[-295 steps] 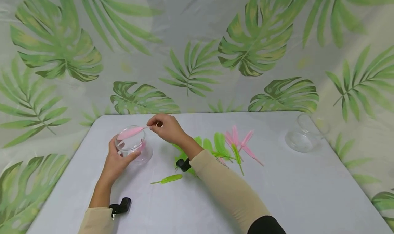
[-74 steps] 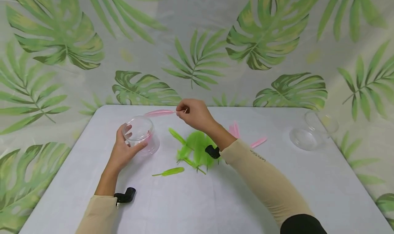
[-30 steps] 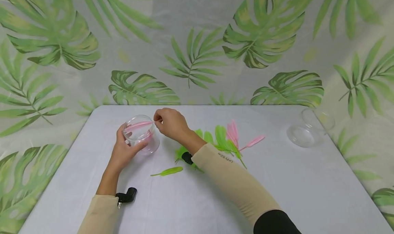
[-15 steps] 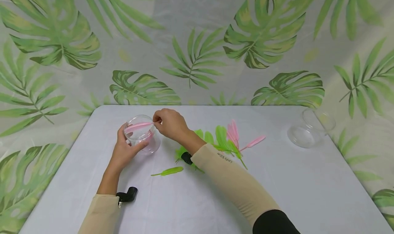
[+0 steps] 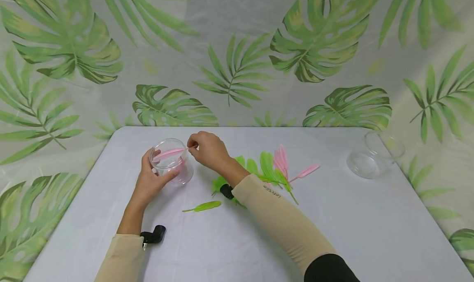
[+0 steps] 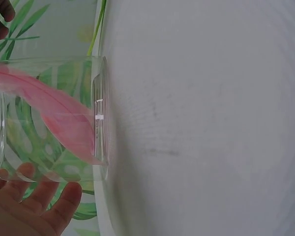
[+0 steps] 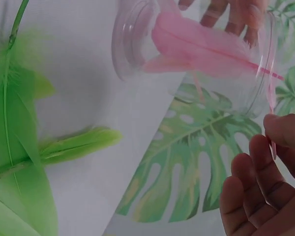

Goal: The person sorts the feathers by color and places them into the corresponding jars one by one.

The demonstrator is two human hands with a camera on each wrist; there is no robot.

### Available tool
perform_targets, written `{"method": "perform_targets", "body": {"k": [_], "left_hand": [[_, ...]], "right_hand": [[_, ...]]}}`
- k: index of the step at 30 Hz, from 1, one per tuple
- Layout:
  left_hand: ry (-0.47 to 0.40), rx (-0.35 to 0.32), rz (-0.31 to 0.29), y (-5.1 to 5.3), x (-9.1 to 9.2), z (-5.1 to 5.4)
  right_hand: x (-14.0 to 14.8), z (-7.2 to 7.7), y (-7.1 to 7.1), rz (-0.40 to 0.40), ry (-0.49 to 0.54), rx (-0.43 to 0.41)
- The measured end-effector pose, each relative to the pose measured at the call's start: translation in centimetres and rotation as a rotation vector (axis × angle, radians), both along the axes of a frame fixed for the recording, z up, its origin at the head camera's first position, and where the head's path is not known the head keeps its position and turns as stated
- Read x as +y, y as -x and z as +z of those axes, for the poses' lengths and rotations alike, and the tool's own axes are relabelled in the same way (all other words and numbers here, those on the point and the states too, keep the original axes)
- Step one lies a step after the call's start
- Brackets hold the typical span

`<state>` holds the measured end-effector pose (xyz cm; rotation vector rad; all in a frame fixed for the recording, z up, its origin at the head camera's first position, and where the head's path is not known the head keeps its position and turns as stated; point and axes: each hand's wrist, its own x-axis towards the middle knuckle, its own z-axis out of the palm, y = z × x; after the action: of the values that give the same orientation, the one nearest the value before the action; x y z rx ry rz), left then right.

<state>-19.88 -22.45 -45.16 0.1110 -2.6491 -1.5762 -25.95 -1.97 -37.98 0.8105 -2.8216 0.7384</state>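
A clear round jar (image 5: pixel 188 175) stands at the table's left, its mouth tipped up toward the head camera. My left hand (image 5: pixel 149 182) holds it from the left side, thumb in front and fingers behind. Between thumb and fingertip, my right hand (image 5: pixel 210 151) pinches the quill of a pink feather (image 5: pixel 168 153) at the rim; in the head view its vane lies across the mouth. In the right wrist view this feather shows only as a thin edge by the rim. Pink feathers (image 7: pixel 201 46) lie inside the jar, one slanting from rim to base.
Several green feathers (image 5: pixel 266 162) lie piled mid-table, partly hidden by the right forearm. One green feather (image 5: pixel 207 206) lies alone in front. Pink feathers (image 5: pixel 280 158) rest beside the pile, with one more pink feather (image 5: pixel 306 171) farther right. A second clear jar (image 5: pixel 363 166) stands at the far right.
Since 2.5 seconds ago, my right hand has brought the pink feather left to the jar's mouth. Fewer pink feathers lie on the table than 9.8 seconds ago. The last half second shows only slight movement.
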Motion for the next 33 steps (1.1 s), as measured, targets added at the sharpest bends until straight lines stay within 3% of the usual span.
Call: {"method": "perform_targets", "body": {"k": [8, 16, 25, 33], "left_hand": [[-0.013, 0.010, -0.005, -0.05, -0.07, 0.08], [-0.017, 0.010, -0.001, -0.07, -0.05, 0.04], [-0.008, 0.014, -0.002, -0.02, -0.12, -0.27], [-0.012, 0.018, 0.007, -0.10, -0.04, -0.30]], "right_hand": [[-0.06, -0.20, 0.09, 0.046, 0.046, 0.003], [0.14, -0.06, 0.03, 0.041, 0.035, 0.032], [-0.08, -0.01, 0.00, 0.108, 0.124, -0.018], [0.59, -0.13, -0.02, 0.115, 0.169, -0.014]]}}
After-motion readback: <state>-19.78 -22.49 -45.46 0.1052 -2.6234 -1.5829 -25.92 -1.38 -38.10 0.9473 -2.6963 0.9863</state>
